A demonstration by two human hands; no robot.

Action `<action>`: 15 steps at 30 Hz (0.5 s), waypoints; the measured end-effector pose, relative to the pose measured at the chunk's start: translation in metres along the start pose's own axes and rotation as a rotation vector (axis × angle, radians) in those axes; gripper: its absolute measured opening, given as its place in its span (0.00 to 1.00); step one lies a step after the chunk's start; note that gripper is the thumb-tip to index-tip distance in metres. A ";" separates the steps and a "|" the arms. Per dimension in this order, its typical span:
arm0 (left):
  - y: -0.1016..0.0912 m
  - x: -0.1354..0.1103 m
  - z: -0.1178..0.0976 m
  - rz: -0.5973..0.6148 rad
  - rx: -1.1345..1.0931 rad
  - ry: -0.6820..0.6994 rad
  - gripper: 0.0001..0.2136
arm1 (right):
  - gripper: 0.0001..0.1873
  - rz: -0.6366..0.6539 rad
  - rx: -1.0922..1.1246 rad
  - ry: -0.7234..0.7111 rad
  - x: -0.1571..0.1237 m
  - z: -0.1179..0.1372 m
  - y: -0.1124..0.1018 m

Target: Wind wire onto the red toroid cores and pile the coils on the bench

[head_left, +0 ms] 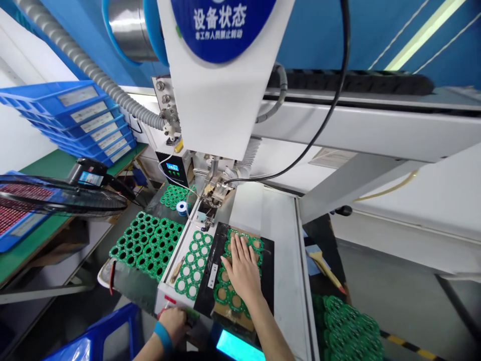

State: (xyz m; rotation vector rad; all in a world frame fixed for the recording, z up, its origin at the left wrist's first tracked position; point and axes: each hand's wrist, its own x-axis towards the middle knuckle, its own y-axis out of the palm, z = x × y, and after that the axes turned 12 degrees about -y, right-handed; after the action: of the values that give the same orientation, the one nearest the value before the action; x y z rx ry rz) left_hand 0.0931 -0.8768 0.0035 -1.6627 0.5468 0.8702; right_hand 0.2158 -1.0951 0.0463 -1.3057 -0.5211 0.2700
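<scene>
My right hand (241, 268) lies flat, fingers stretched out, on a green panel of ring-shaped circuit boards (255, 244) that sits in a black fixture (267, 281) on the machine bed. My left hand (174, 323), with a blue wristband, is at the machine's front edge, fingers curled over a small red and green control; whether it grips anything is unclear. A second green ring panel (193, 263) rests in the left fixture slot, under the soldering head (214, 193).
Green ring panels lie stacked (146, 245) left of the machine and more lie piled at the lower right (347, 328). Blue trays (80, 120) are stacked at the far left, a black fan (60, 198) below them. A blue chair (101, 336) stands near my left arm.
</scene>
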 end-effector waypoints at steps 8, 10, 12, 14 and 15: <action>-0.015 0.001 0.000 0.101 0.126 0.002 0.13 | 0.43 -0.061 0.085 -0.009 0.002 0.010 -0.021; -0.016 0.000 0.000 0.090 0.136 0.013 0.13 | 0.42 -0.076 0.109 -0.019 -0.003 0.019 -0.036; -0.016 -0.001 0.000 0.076 0.147 0.026 0.13 | 0.40 -0.080 0.132 -0.033 -0.012 0.028 -0.052; -0.016 0.000 0.001 0.064 0.159 0.042 0.13 | 0.37 -0.079 0.152 -0.042 -0.027 0.035 -0.066; -0.015 0.001 0.002 0.058 0.165 0.054 0.13 | 0.36 -0.079 0.160 -0.041 -0.036 0.038 -0.071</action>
State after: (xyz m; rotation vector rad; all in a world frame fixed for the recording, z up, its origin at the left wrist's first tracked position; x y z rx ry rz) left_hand 0.1043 -0.8710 0.0122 -1.5293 0.6886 0.8020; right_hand 0.1591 -1.0981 0.1137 -1.1239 -0.5736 0.2678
